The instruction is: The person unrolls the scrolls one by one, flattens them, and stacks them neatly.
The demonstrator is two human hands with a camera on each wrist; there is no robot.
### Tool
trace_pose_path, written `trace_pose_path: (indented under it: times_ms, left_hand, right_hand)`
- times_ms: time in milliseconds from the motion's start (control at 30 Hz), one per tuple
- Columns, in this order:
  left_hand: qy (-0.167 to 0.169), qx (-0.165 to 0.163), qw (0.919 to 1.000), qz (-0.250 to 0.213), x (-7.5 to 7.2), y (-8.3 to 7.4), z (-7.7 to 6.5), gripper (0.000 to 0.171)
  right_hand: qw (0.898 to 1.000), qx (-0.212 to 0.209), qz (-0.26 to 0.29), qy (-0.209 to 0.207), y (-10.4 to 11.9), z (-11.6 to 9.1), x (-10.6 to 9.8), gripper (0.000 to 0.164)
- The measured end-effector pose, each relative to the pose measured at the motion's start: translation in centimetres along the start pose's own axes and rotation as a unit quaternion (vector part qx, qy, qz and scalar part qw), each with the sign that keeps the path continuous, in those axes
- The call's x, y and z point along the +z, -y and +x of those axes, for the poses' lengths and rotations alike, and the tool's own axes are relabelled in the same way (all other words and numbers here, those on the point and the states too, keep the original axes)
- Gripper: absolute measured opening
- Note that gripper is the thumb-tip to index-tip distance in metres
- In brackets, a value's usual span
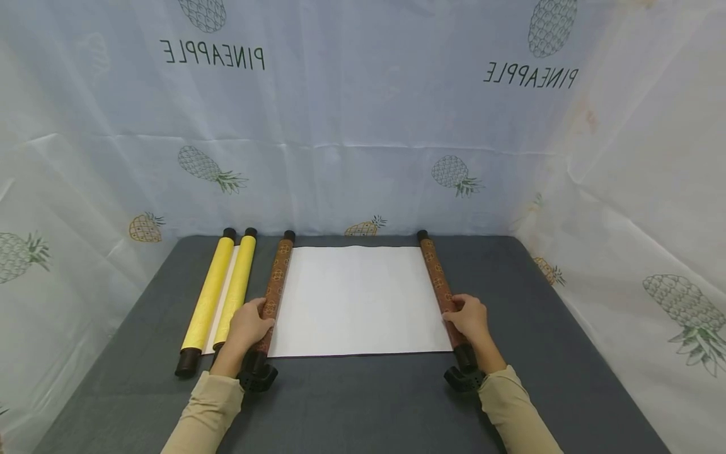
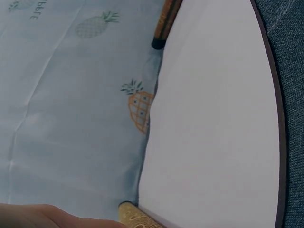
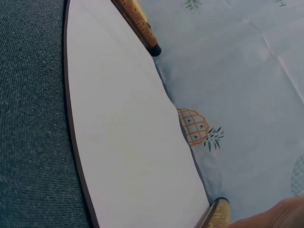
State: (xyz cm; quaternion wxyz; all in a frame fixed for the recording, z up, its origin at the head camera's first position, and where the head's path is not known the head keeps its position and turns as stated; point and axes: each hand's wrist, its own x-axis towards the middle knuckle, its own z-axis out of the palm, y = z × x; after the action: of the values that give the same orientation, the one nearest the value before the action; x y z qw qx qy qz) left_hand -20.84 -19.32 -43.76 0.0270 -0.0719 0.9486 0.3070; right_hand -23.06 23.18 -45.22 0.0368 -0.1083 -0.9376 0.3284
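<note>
A brown patterned scroll lies partly unrolled on the dark table, its white sheet (image 1: pixel 363 302) spread between a left roll (image 1: pixel 280 270) and a right roll (image 1: pixel 435 272). My left hand (image 1: pixel 247 324) grips the left roll near its front end, thumb on the inner side. Around the right roll, also toward the front, curl the fingers of my right hand (image 1: pixel 469 317). Both rolls have black end caps. In the left wrist view the sheet (image 2: pixel 213 118) fills the right half; only an edge of the left hand (image 2: pixel 42 217) shows.
Left of the brown scroll lies a yellow scroll (image 1: pixel 208 296) with two rolls side by side and a narrow white strip between them. Its right roll is close to my left hand and forearm. A pineapple-print curtain (image 1: pixel 351 107) hangs behind the dark grey tabletop (image 1: pixel 351 410) and along both sides.
</note>
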Motion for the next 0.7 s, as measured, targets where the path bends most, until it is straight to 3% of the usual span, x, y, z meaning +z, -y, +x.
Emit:
trace_pose_path:
  times_ms: [367, 700]
  left_hand:
    - [0.009, -0.007, 0.9999, 0.012, -0.13, -0.08, 0.00, 0.055]
    - [0.011, 0.001, 0.9995, 0.030, -0.21, -0.02, 0.11, 0.059]
  right_hand:
    - [0.999, -0.019, -0.025, 0.013, -0.44, -0.10, -0.06, 0.046]
    - [0.998, -0.006, -0.050, 0.029, -0.26, 0.22, -0.46, 0.053]
